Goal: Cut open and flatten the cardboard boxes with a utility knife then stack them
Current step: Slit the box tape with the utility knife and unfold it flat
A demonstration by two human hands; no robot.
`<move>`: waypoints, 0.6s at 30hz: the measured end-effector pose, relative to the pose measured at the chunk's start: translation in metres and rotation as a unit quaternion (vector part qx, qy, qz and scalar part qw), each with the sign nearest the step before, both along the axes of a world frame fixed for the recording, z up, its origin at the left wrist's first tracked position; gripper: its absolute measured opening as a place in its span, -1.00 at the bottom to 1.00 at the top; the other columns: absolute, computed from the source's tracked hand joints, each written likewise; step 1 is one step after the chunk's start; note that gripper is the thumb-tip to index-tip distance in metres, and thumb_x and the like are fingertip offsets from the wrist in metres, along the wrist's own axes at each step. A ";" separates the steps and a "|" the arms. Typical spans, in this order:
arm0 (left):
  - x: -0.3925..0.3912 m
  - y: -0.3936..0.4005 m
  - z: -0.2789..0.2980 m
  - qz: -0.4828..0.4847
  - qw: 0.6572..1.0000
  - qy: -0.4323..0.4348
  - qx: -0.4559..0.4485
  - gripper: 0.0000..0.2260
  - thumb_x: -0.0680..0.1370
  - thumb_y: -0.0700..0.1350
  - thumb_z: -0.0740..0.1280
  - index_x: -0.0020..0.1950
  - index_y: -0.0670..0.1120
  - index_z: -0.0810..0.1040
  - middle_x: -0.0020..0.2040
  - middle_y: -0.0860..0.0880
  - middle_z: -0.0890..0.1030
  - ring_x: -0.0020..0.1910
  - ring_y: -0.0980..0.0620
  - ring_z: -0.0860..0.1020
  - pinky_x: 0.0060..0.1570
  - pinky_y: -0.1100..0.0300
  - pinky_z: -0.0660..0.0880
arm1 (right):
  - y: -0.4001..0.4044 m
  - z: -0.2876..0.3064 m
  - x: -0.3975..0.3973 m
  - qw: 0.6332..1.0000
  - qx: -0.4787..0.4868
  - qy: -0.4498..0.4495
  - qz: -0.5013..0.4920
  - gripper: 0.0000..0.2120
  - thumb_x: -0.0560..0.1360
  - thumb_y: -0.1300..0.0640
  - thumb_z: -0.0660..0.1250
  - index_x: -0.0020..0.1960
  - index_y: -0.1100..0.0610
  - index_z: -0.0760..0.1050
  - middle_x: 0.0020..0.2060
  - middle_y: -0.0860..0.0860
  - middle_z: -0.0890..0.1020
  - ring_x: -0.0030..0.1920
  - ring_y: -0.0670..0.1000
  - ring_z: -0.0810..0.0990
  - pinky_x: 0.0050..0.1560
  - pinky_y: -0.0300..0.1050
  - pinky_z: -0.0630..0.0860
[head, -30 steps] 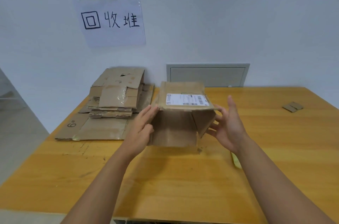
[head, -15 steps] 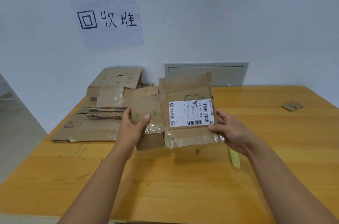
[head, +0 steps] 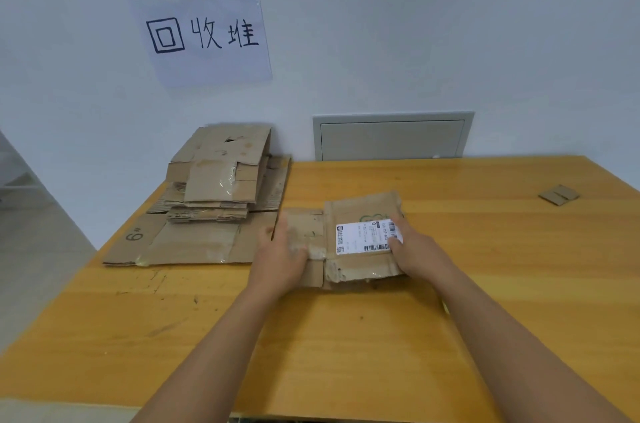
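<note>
Tabletop [head: 450,284], yellow-orange wood, butted against a pale wall and serving as the work surface for the whole job. Wall sign [head: 199,33], a plastic-sleeved sheet with handwritten characters, fixed above the far left corner, apparently marking where finished cardboard belongs. Grey wall panel [head: 393,138], set into the wall behind the table edge, no evident part in the work. Stack of flattened boxes [head: 207,208], several layers lying directly under the sign, broadest sheet at the bottom and smaller pieces on top, an order that likely keeps the pile stable. Flattened box [head: 360,235], bearing a white shipping label [head: 365,237], lies on the table just right of the stack and near the person, label upward, flaps spread to the left; judged already cut open and now being pressed flat before joining the pile. Left hand [head: 282,258], fingers extended and palm down on the box's left flaps, holding nothing, seemingly to crush the folds so they do not spring up. Right hand [head: 412,249], likewise laid flat with fingers straight over the right edge of the label, pinning that side. Small cardboard scrap [head: 558,195], folded, lying well apart at the far right. Utility knife not identifiable anywhere in view.
</note>
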State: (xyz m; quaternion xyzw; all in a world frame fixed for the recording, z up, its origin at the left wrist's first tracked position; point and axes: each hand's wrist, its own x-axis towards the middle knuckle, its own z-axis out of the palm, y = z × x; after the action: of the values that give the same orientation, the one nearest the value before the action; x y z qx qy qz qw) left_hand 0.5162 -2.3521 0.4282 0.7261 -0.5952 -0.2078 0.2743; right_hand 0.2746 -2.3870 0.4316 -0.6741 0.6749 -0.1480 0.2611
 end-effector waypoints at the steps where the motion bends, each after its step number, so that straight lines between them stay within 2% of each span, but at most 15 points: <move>1: -0.003 -0.006 -0.004 -0.022 0.998 -0.053 0.029 -0.37 0.59 0.03 0.26 0.59 0.13 0.02 0.59 -0.13 0.04 0.49 -0.20 0.22 0.35 -0.06 0.33 | 0.000 -0.005 -0.001 1.000 0.006 0.029 0.001 -0.51 0.68 0.01 0.01 0.59 -0.12 0.04 0.34 0.11 0.52 0.21 0.17 0.52 0.12 0.00 0.47; 4: -0.011 -0.023 -0.010 -0.070 0.984 -0.139 0.084 -0.43 0.60 0.09 0.19 0.58 0.16 0.08 0.62 -0.07 -0.12 0.55 -0.23 0.07 0.46 -0.13 0.23 | 0.001 -0.019 -0.004 0.996 0.022 0.087 0.002 -0.52 0.68 -0.03 -0.09 0.60 -0.14 0.00 0.30 0.12 0.51 0.23 0.16 0.49 0.24 0.09 0.43; 7: -0.014 -0.038 -0.018 -0.102 0.972 -0.191 0.090 -0.55 0.62 0.15 0.10 0.51 0.19 0.18 0.63 -0.06 -0.08 0.57 -0.21 0.02 0.49 -0.11 0.13 | 0.000 -0.023 -0.003 0.989 0.034 0.141 0.009 -0.51 0.68 -0.04 -0.12 0.59 -0.18 -0.06 0.35 0.15 0.42 0.28 0.19 0.46 0.21 0.12 0.38; 10: -0.014 -0.048 -0.027 -0.124 0.965 -0.208 0.105 -0.50 0.66 0.14 -0.01 0.60 0.12 0.04 0.63 -0.04 -0.08 0.59 -0.15 -0.14 0.53 -0.04 -0.09 | -0.006 -0.021 0.000 0.978 0.034 0.206 0.014 -0.51 0.67 -0.03 -0.08 0.59 -0.15 -0.02 0.39 0.16 0.32 0.34 0.20 0.34 0.23 0.13 0.33; 13: -0.013 -0.058 -0.033 -0.128 0.962 -0.218 0.098 -0.49 0.67 0.12 -0.08 0.62 0.09 -0.04 0.63 -0.05 -0.13 0.59 -0.11 -0.21 0.54 -0.02 -0.20 | -0.018 -0.020 0.006 0.962 0.005 0.272 0.021 -0.52 0.65 -0.01 -0.02 0.56 -0.07 0.09 0.43 0.16 0.22 0.40 0.20 0.21 0.32 0.13 0.22; 16: -0.013 -0.069 -0.037 -0.141 0.956 -0.245 0.078 -0.48 0.67 0.07 -0.11 0.63 0.00 -0.06 0.63 -0.08 -0.13 0.59 -0.07 -0.22 0.53 0.03 -0.24 | -0.038 -0.025 0.016 0.967 -0.015 0.248 0.063 -0.46 0.66 -0.02 -0.04 0.61 -0.03 -0.04 0.60 0.14 -0.07 0.58 0.20 -0.17 0.53 0.19 -0.12; 18: -0.015 -0.074 -0.037 -0.150 0.956 -0.240 0.072 -0.48 0.68 0.04 -0.09 0.63 -0.07 -0.04 0.63 -0.08 -0.11 0.59 -0.04 -0.18 0.54 0.06 -0.21 | -0.050 -0.029 0.026 0.966 -0.022 0.232 0.109 -0.45 0.67 -0.07 -0.08 0.62 -0.04 -0.13 0.60 0.11 -0.20 0.57 0.17 -0.32 0.53 0.18 -0.30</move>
State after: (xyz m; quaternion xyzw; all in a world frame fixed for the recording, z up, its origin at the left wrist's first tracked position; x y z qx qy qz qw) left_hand 0.5014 -2.4263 0.3912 0.6747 -0.7292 -0.1082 0.0359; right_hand 0.3001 -2.4370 0.4025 -0.7649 0.6363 0.0270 0.0964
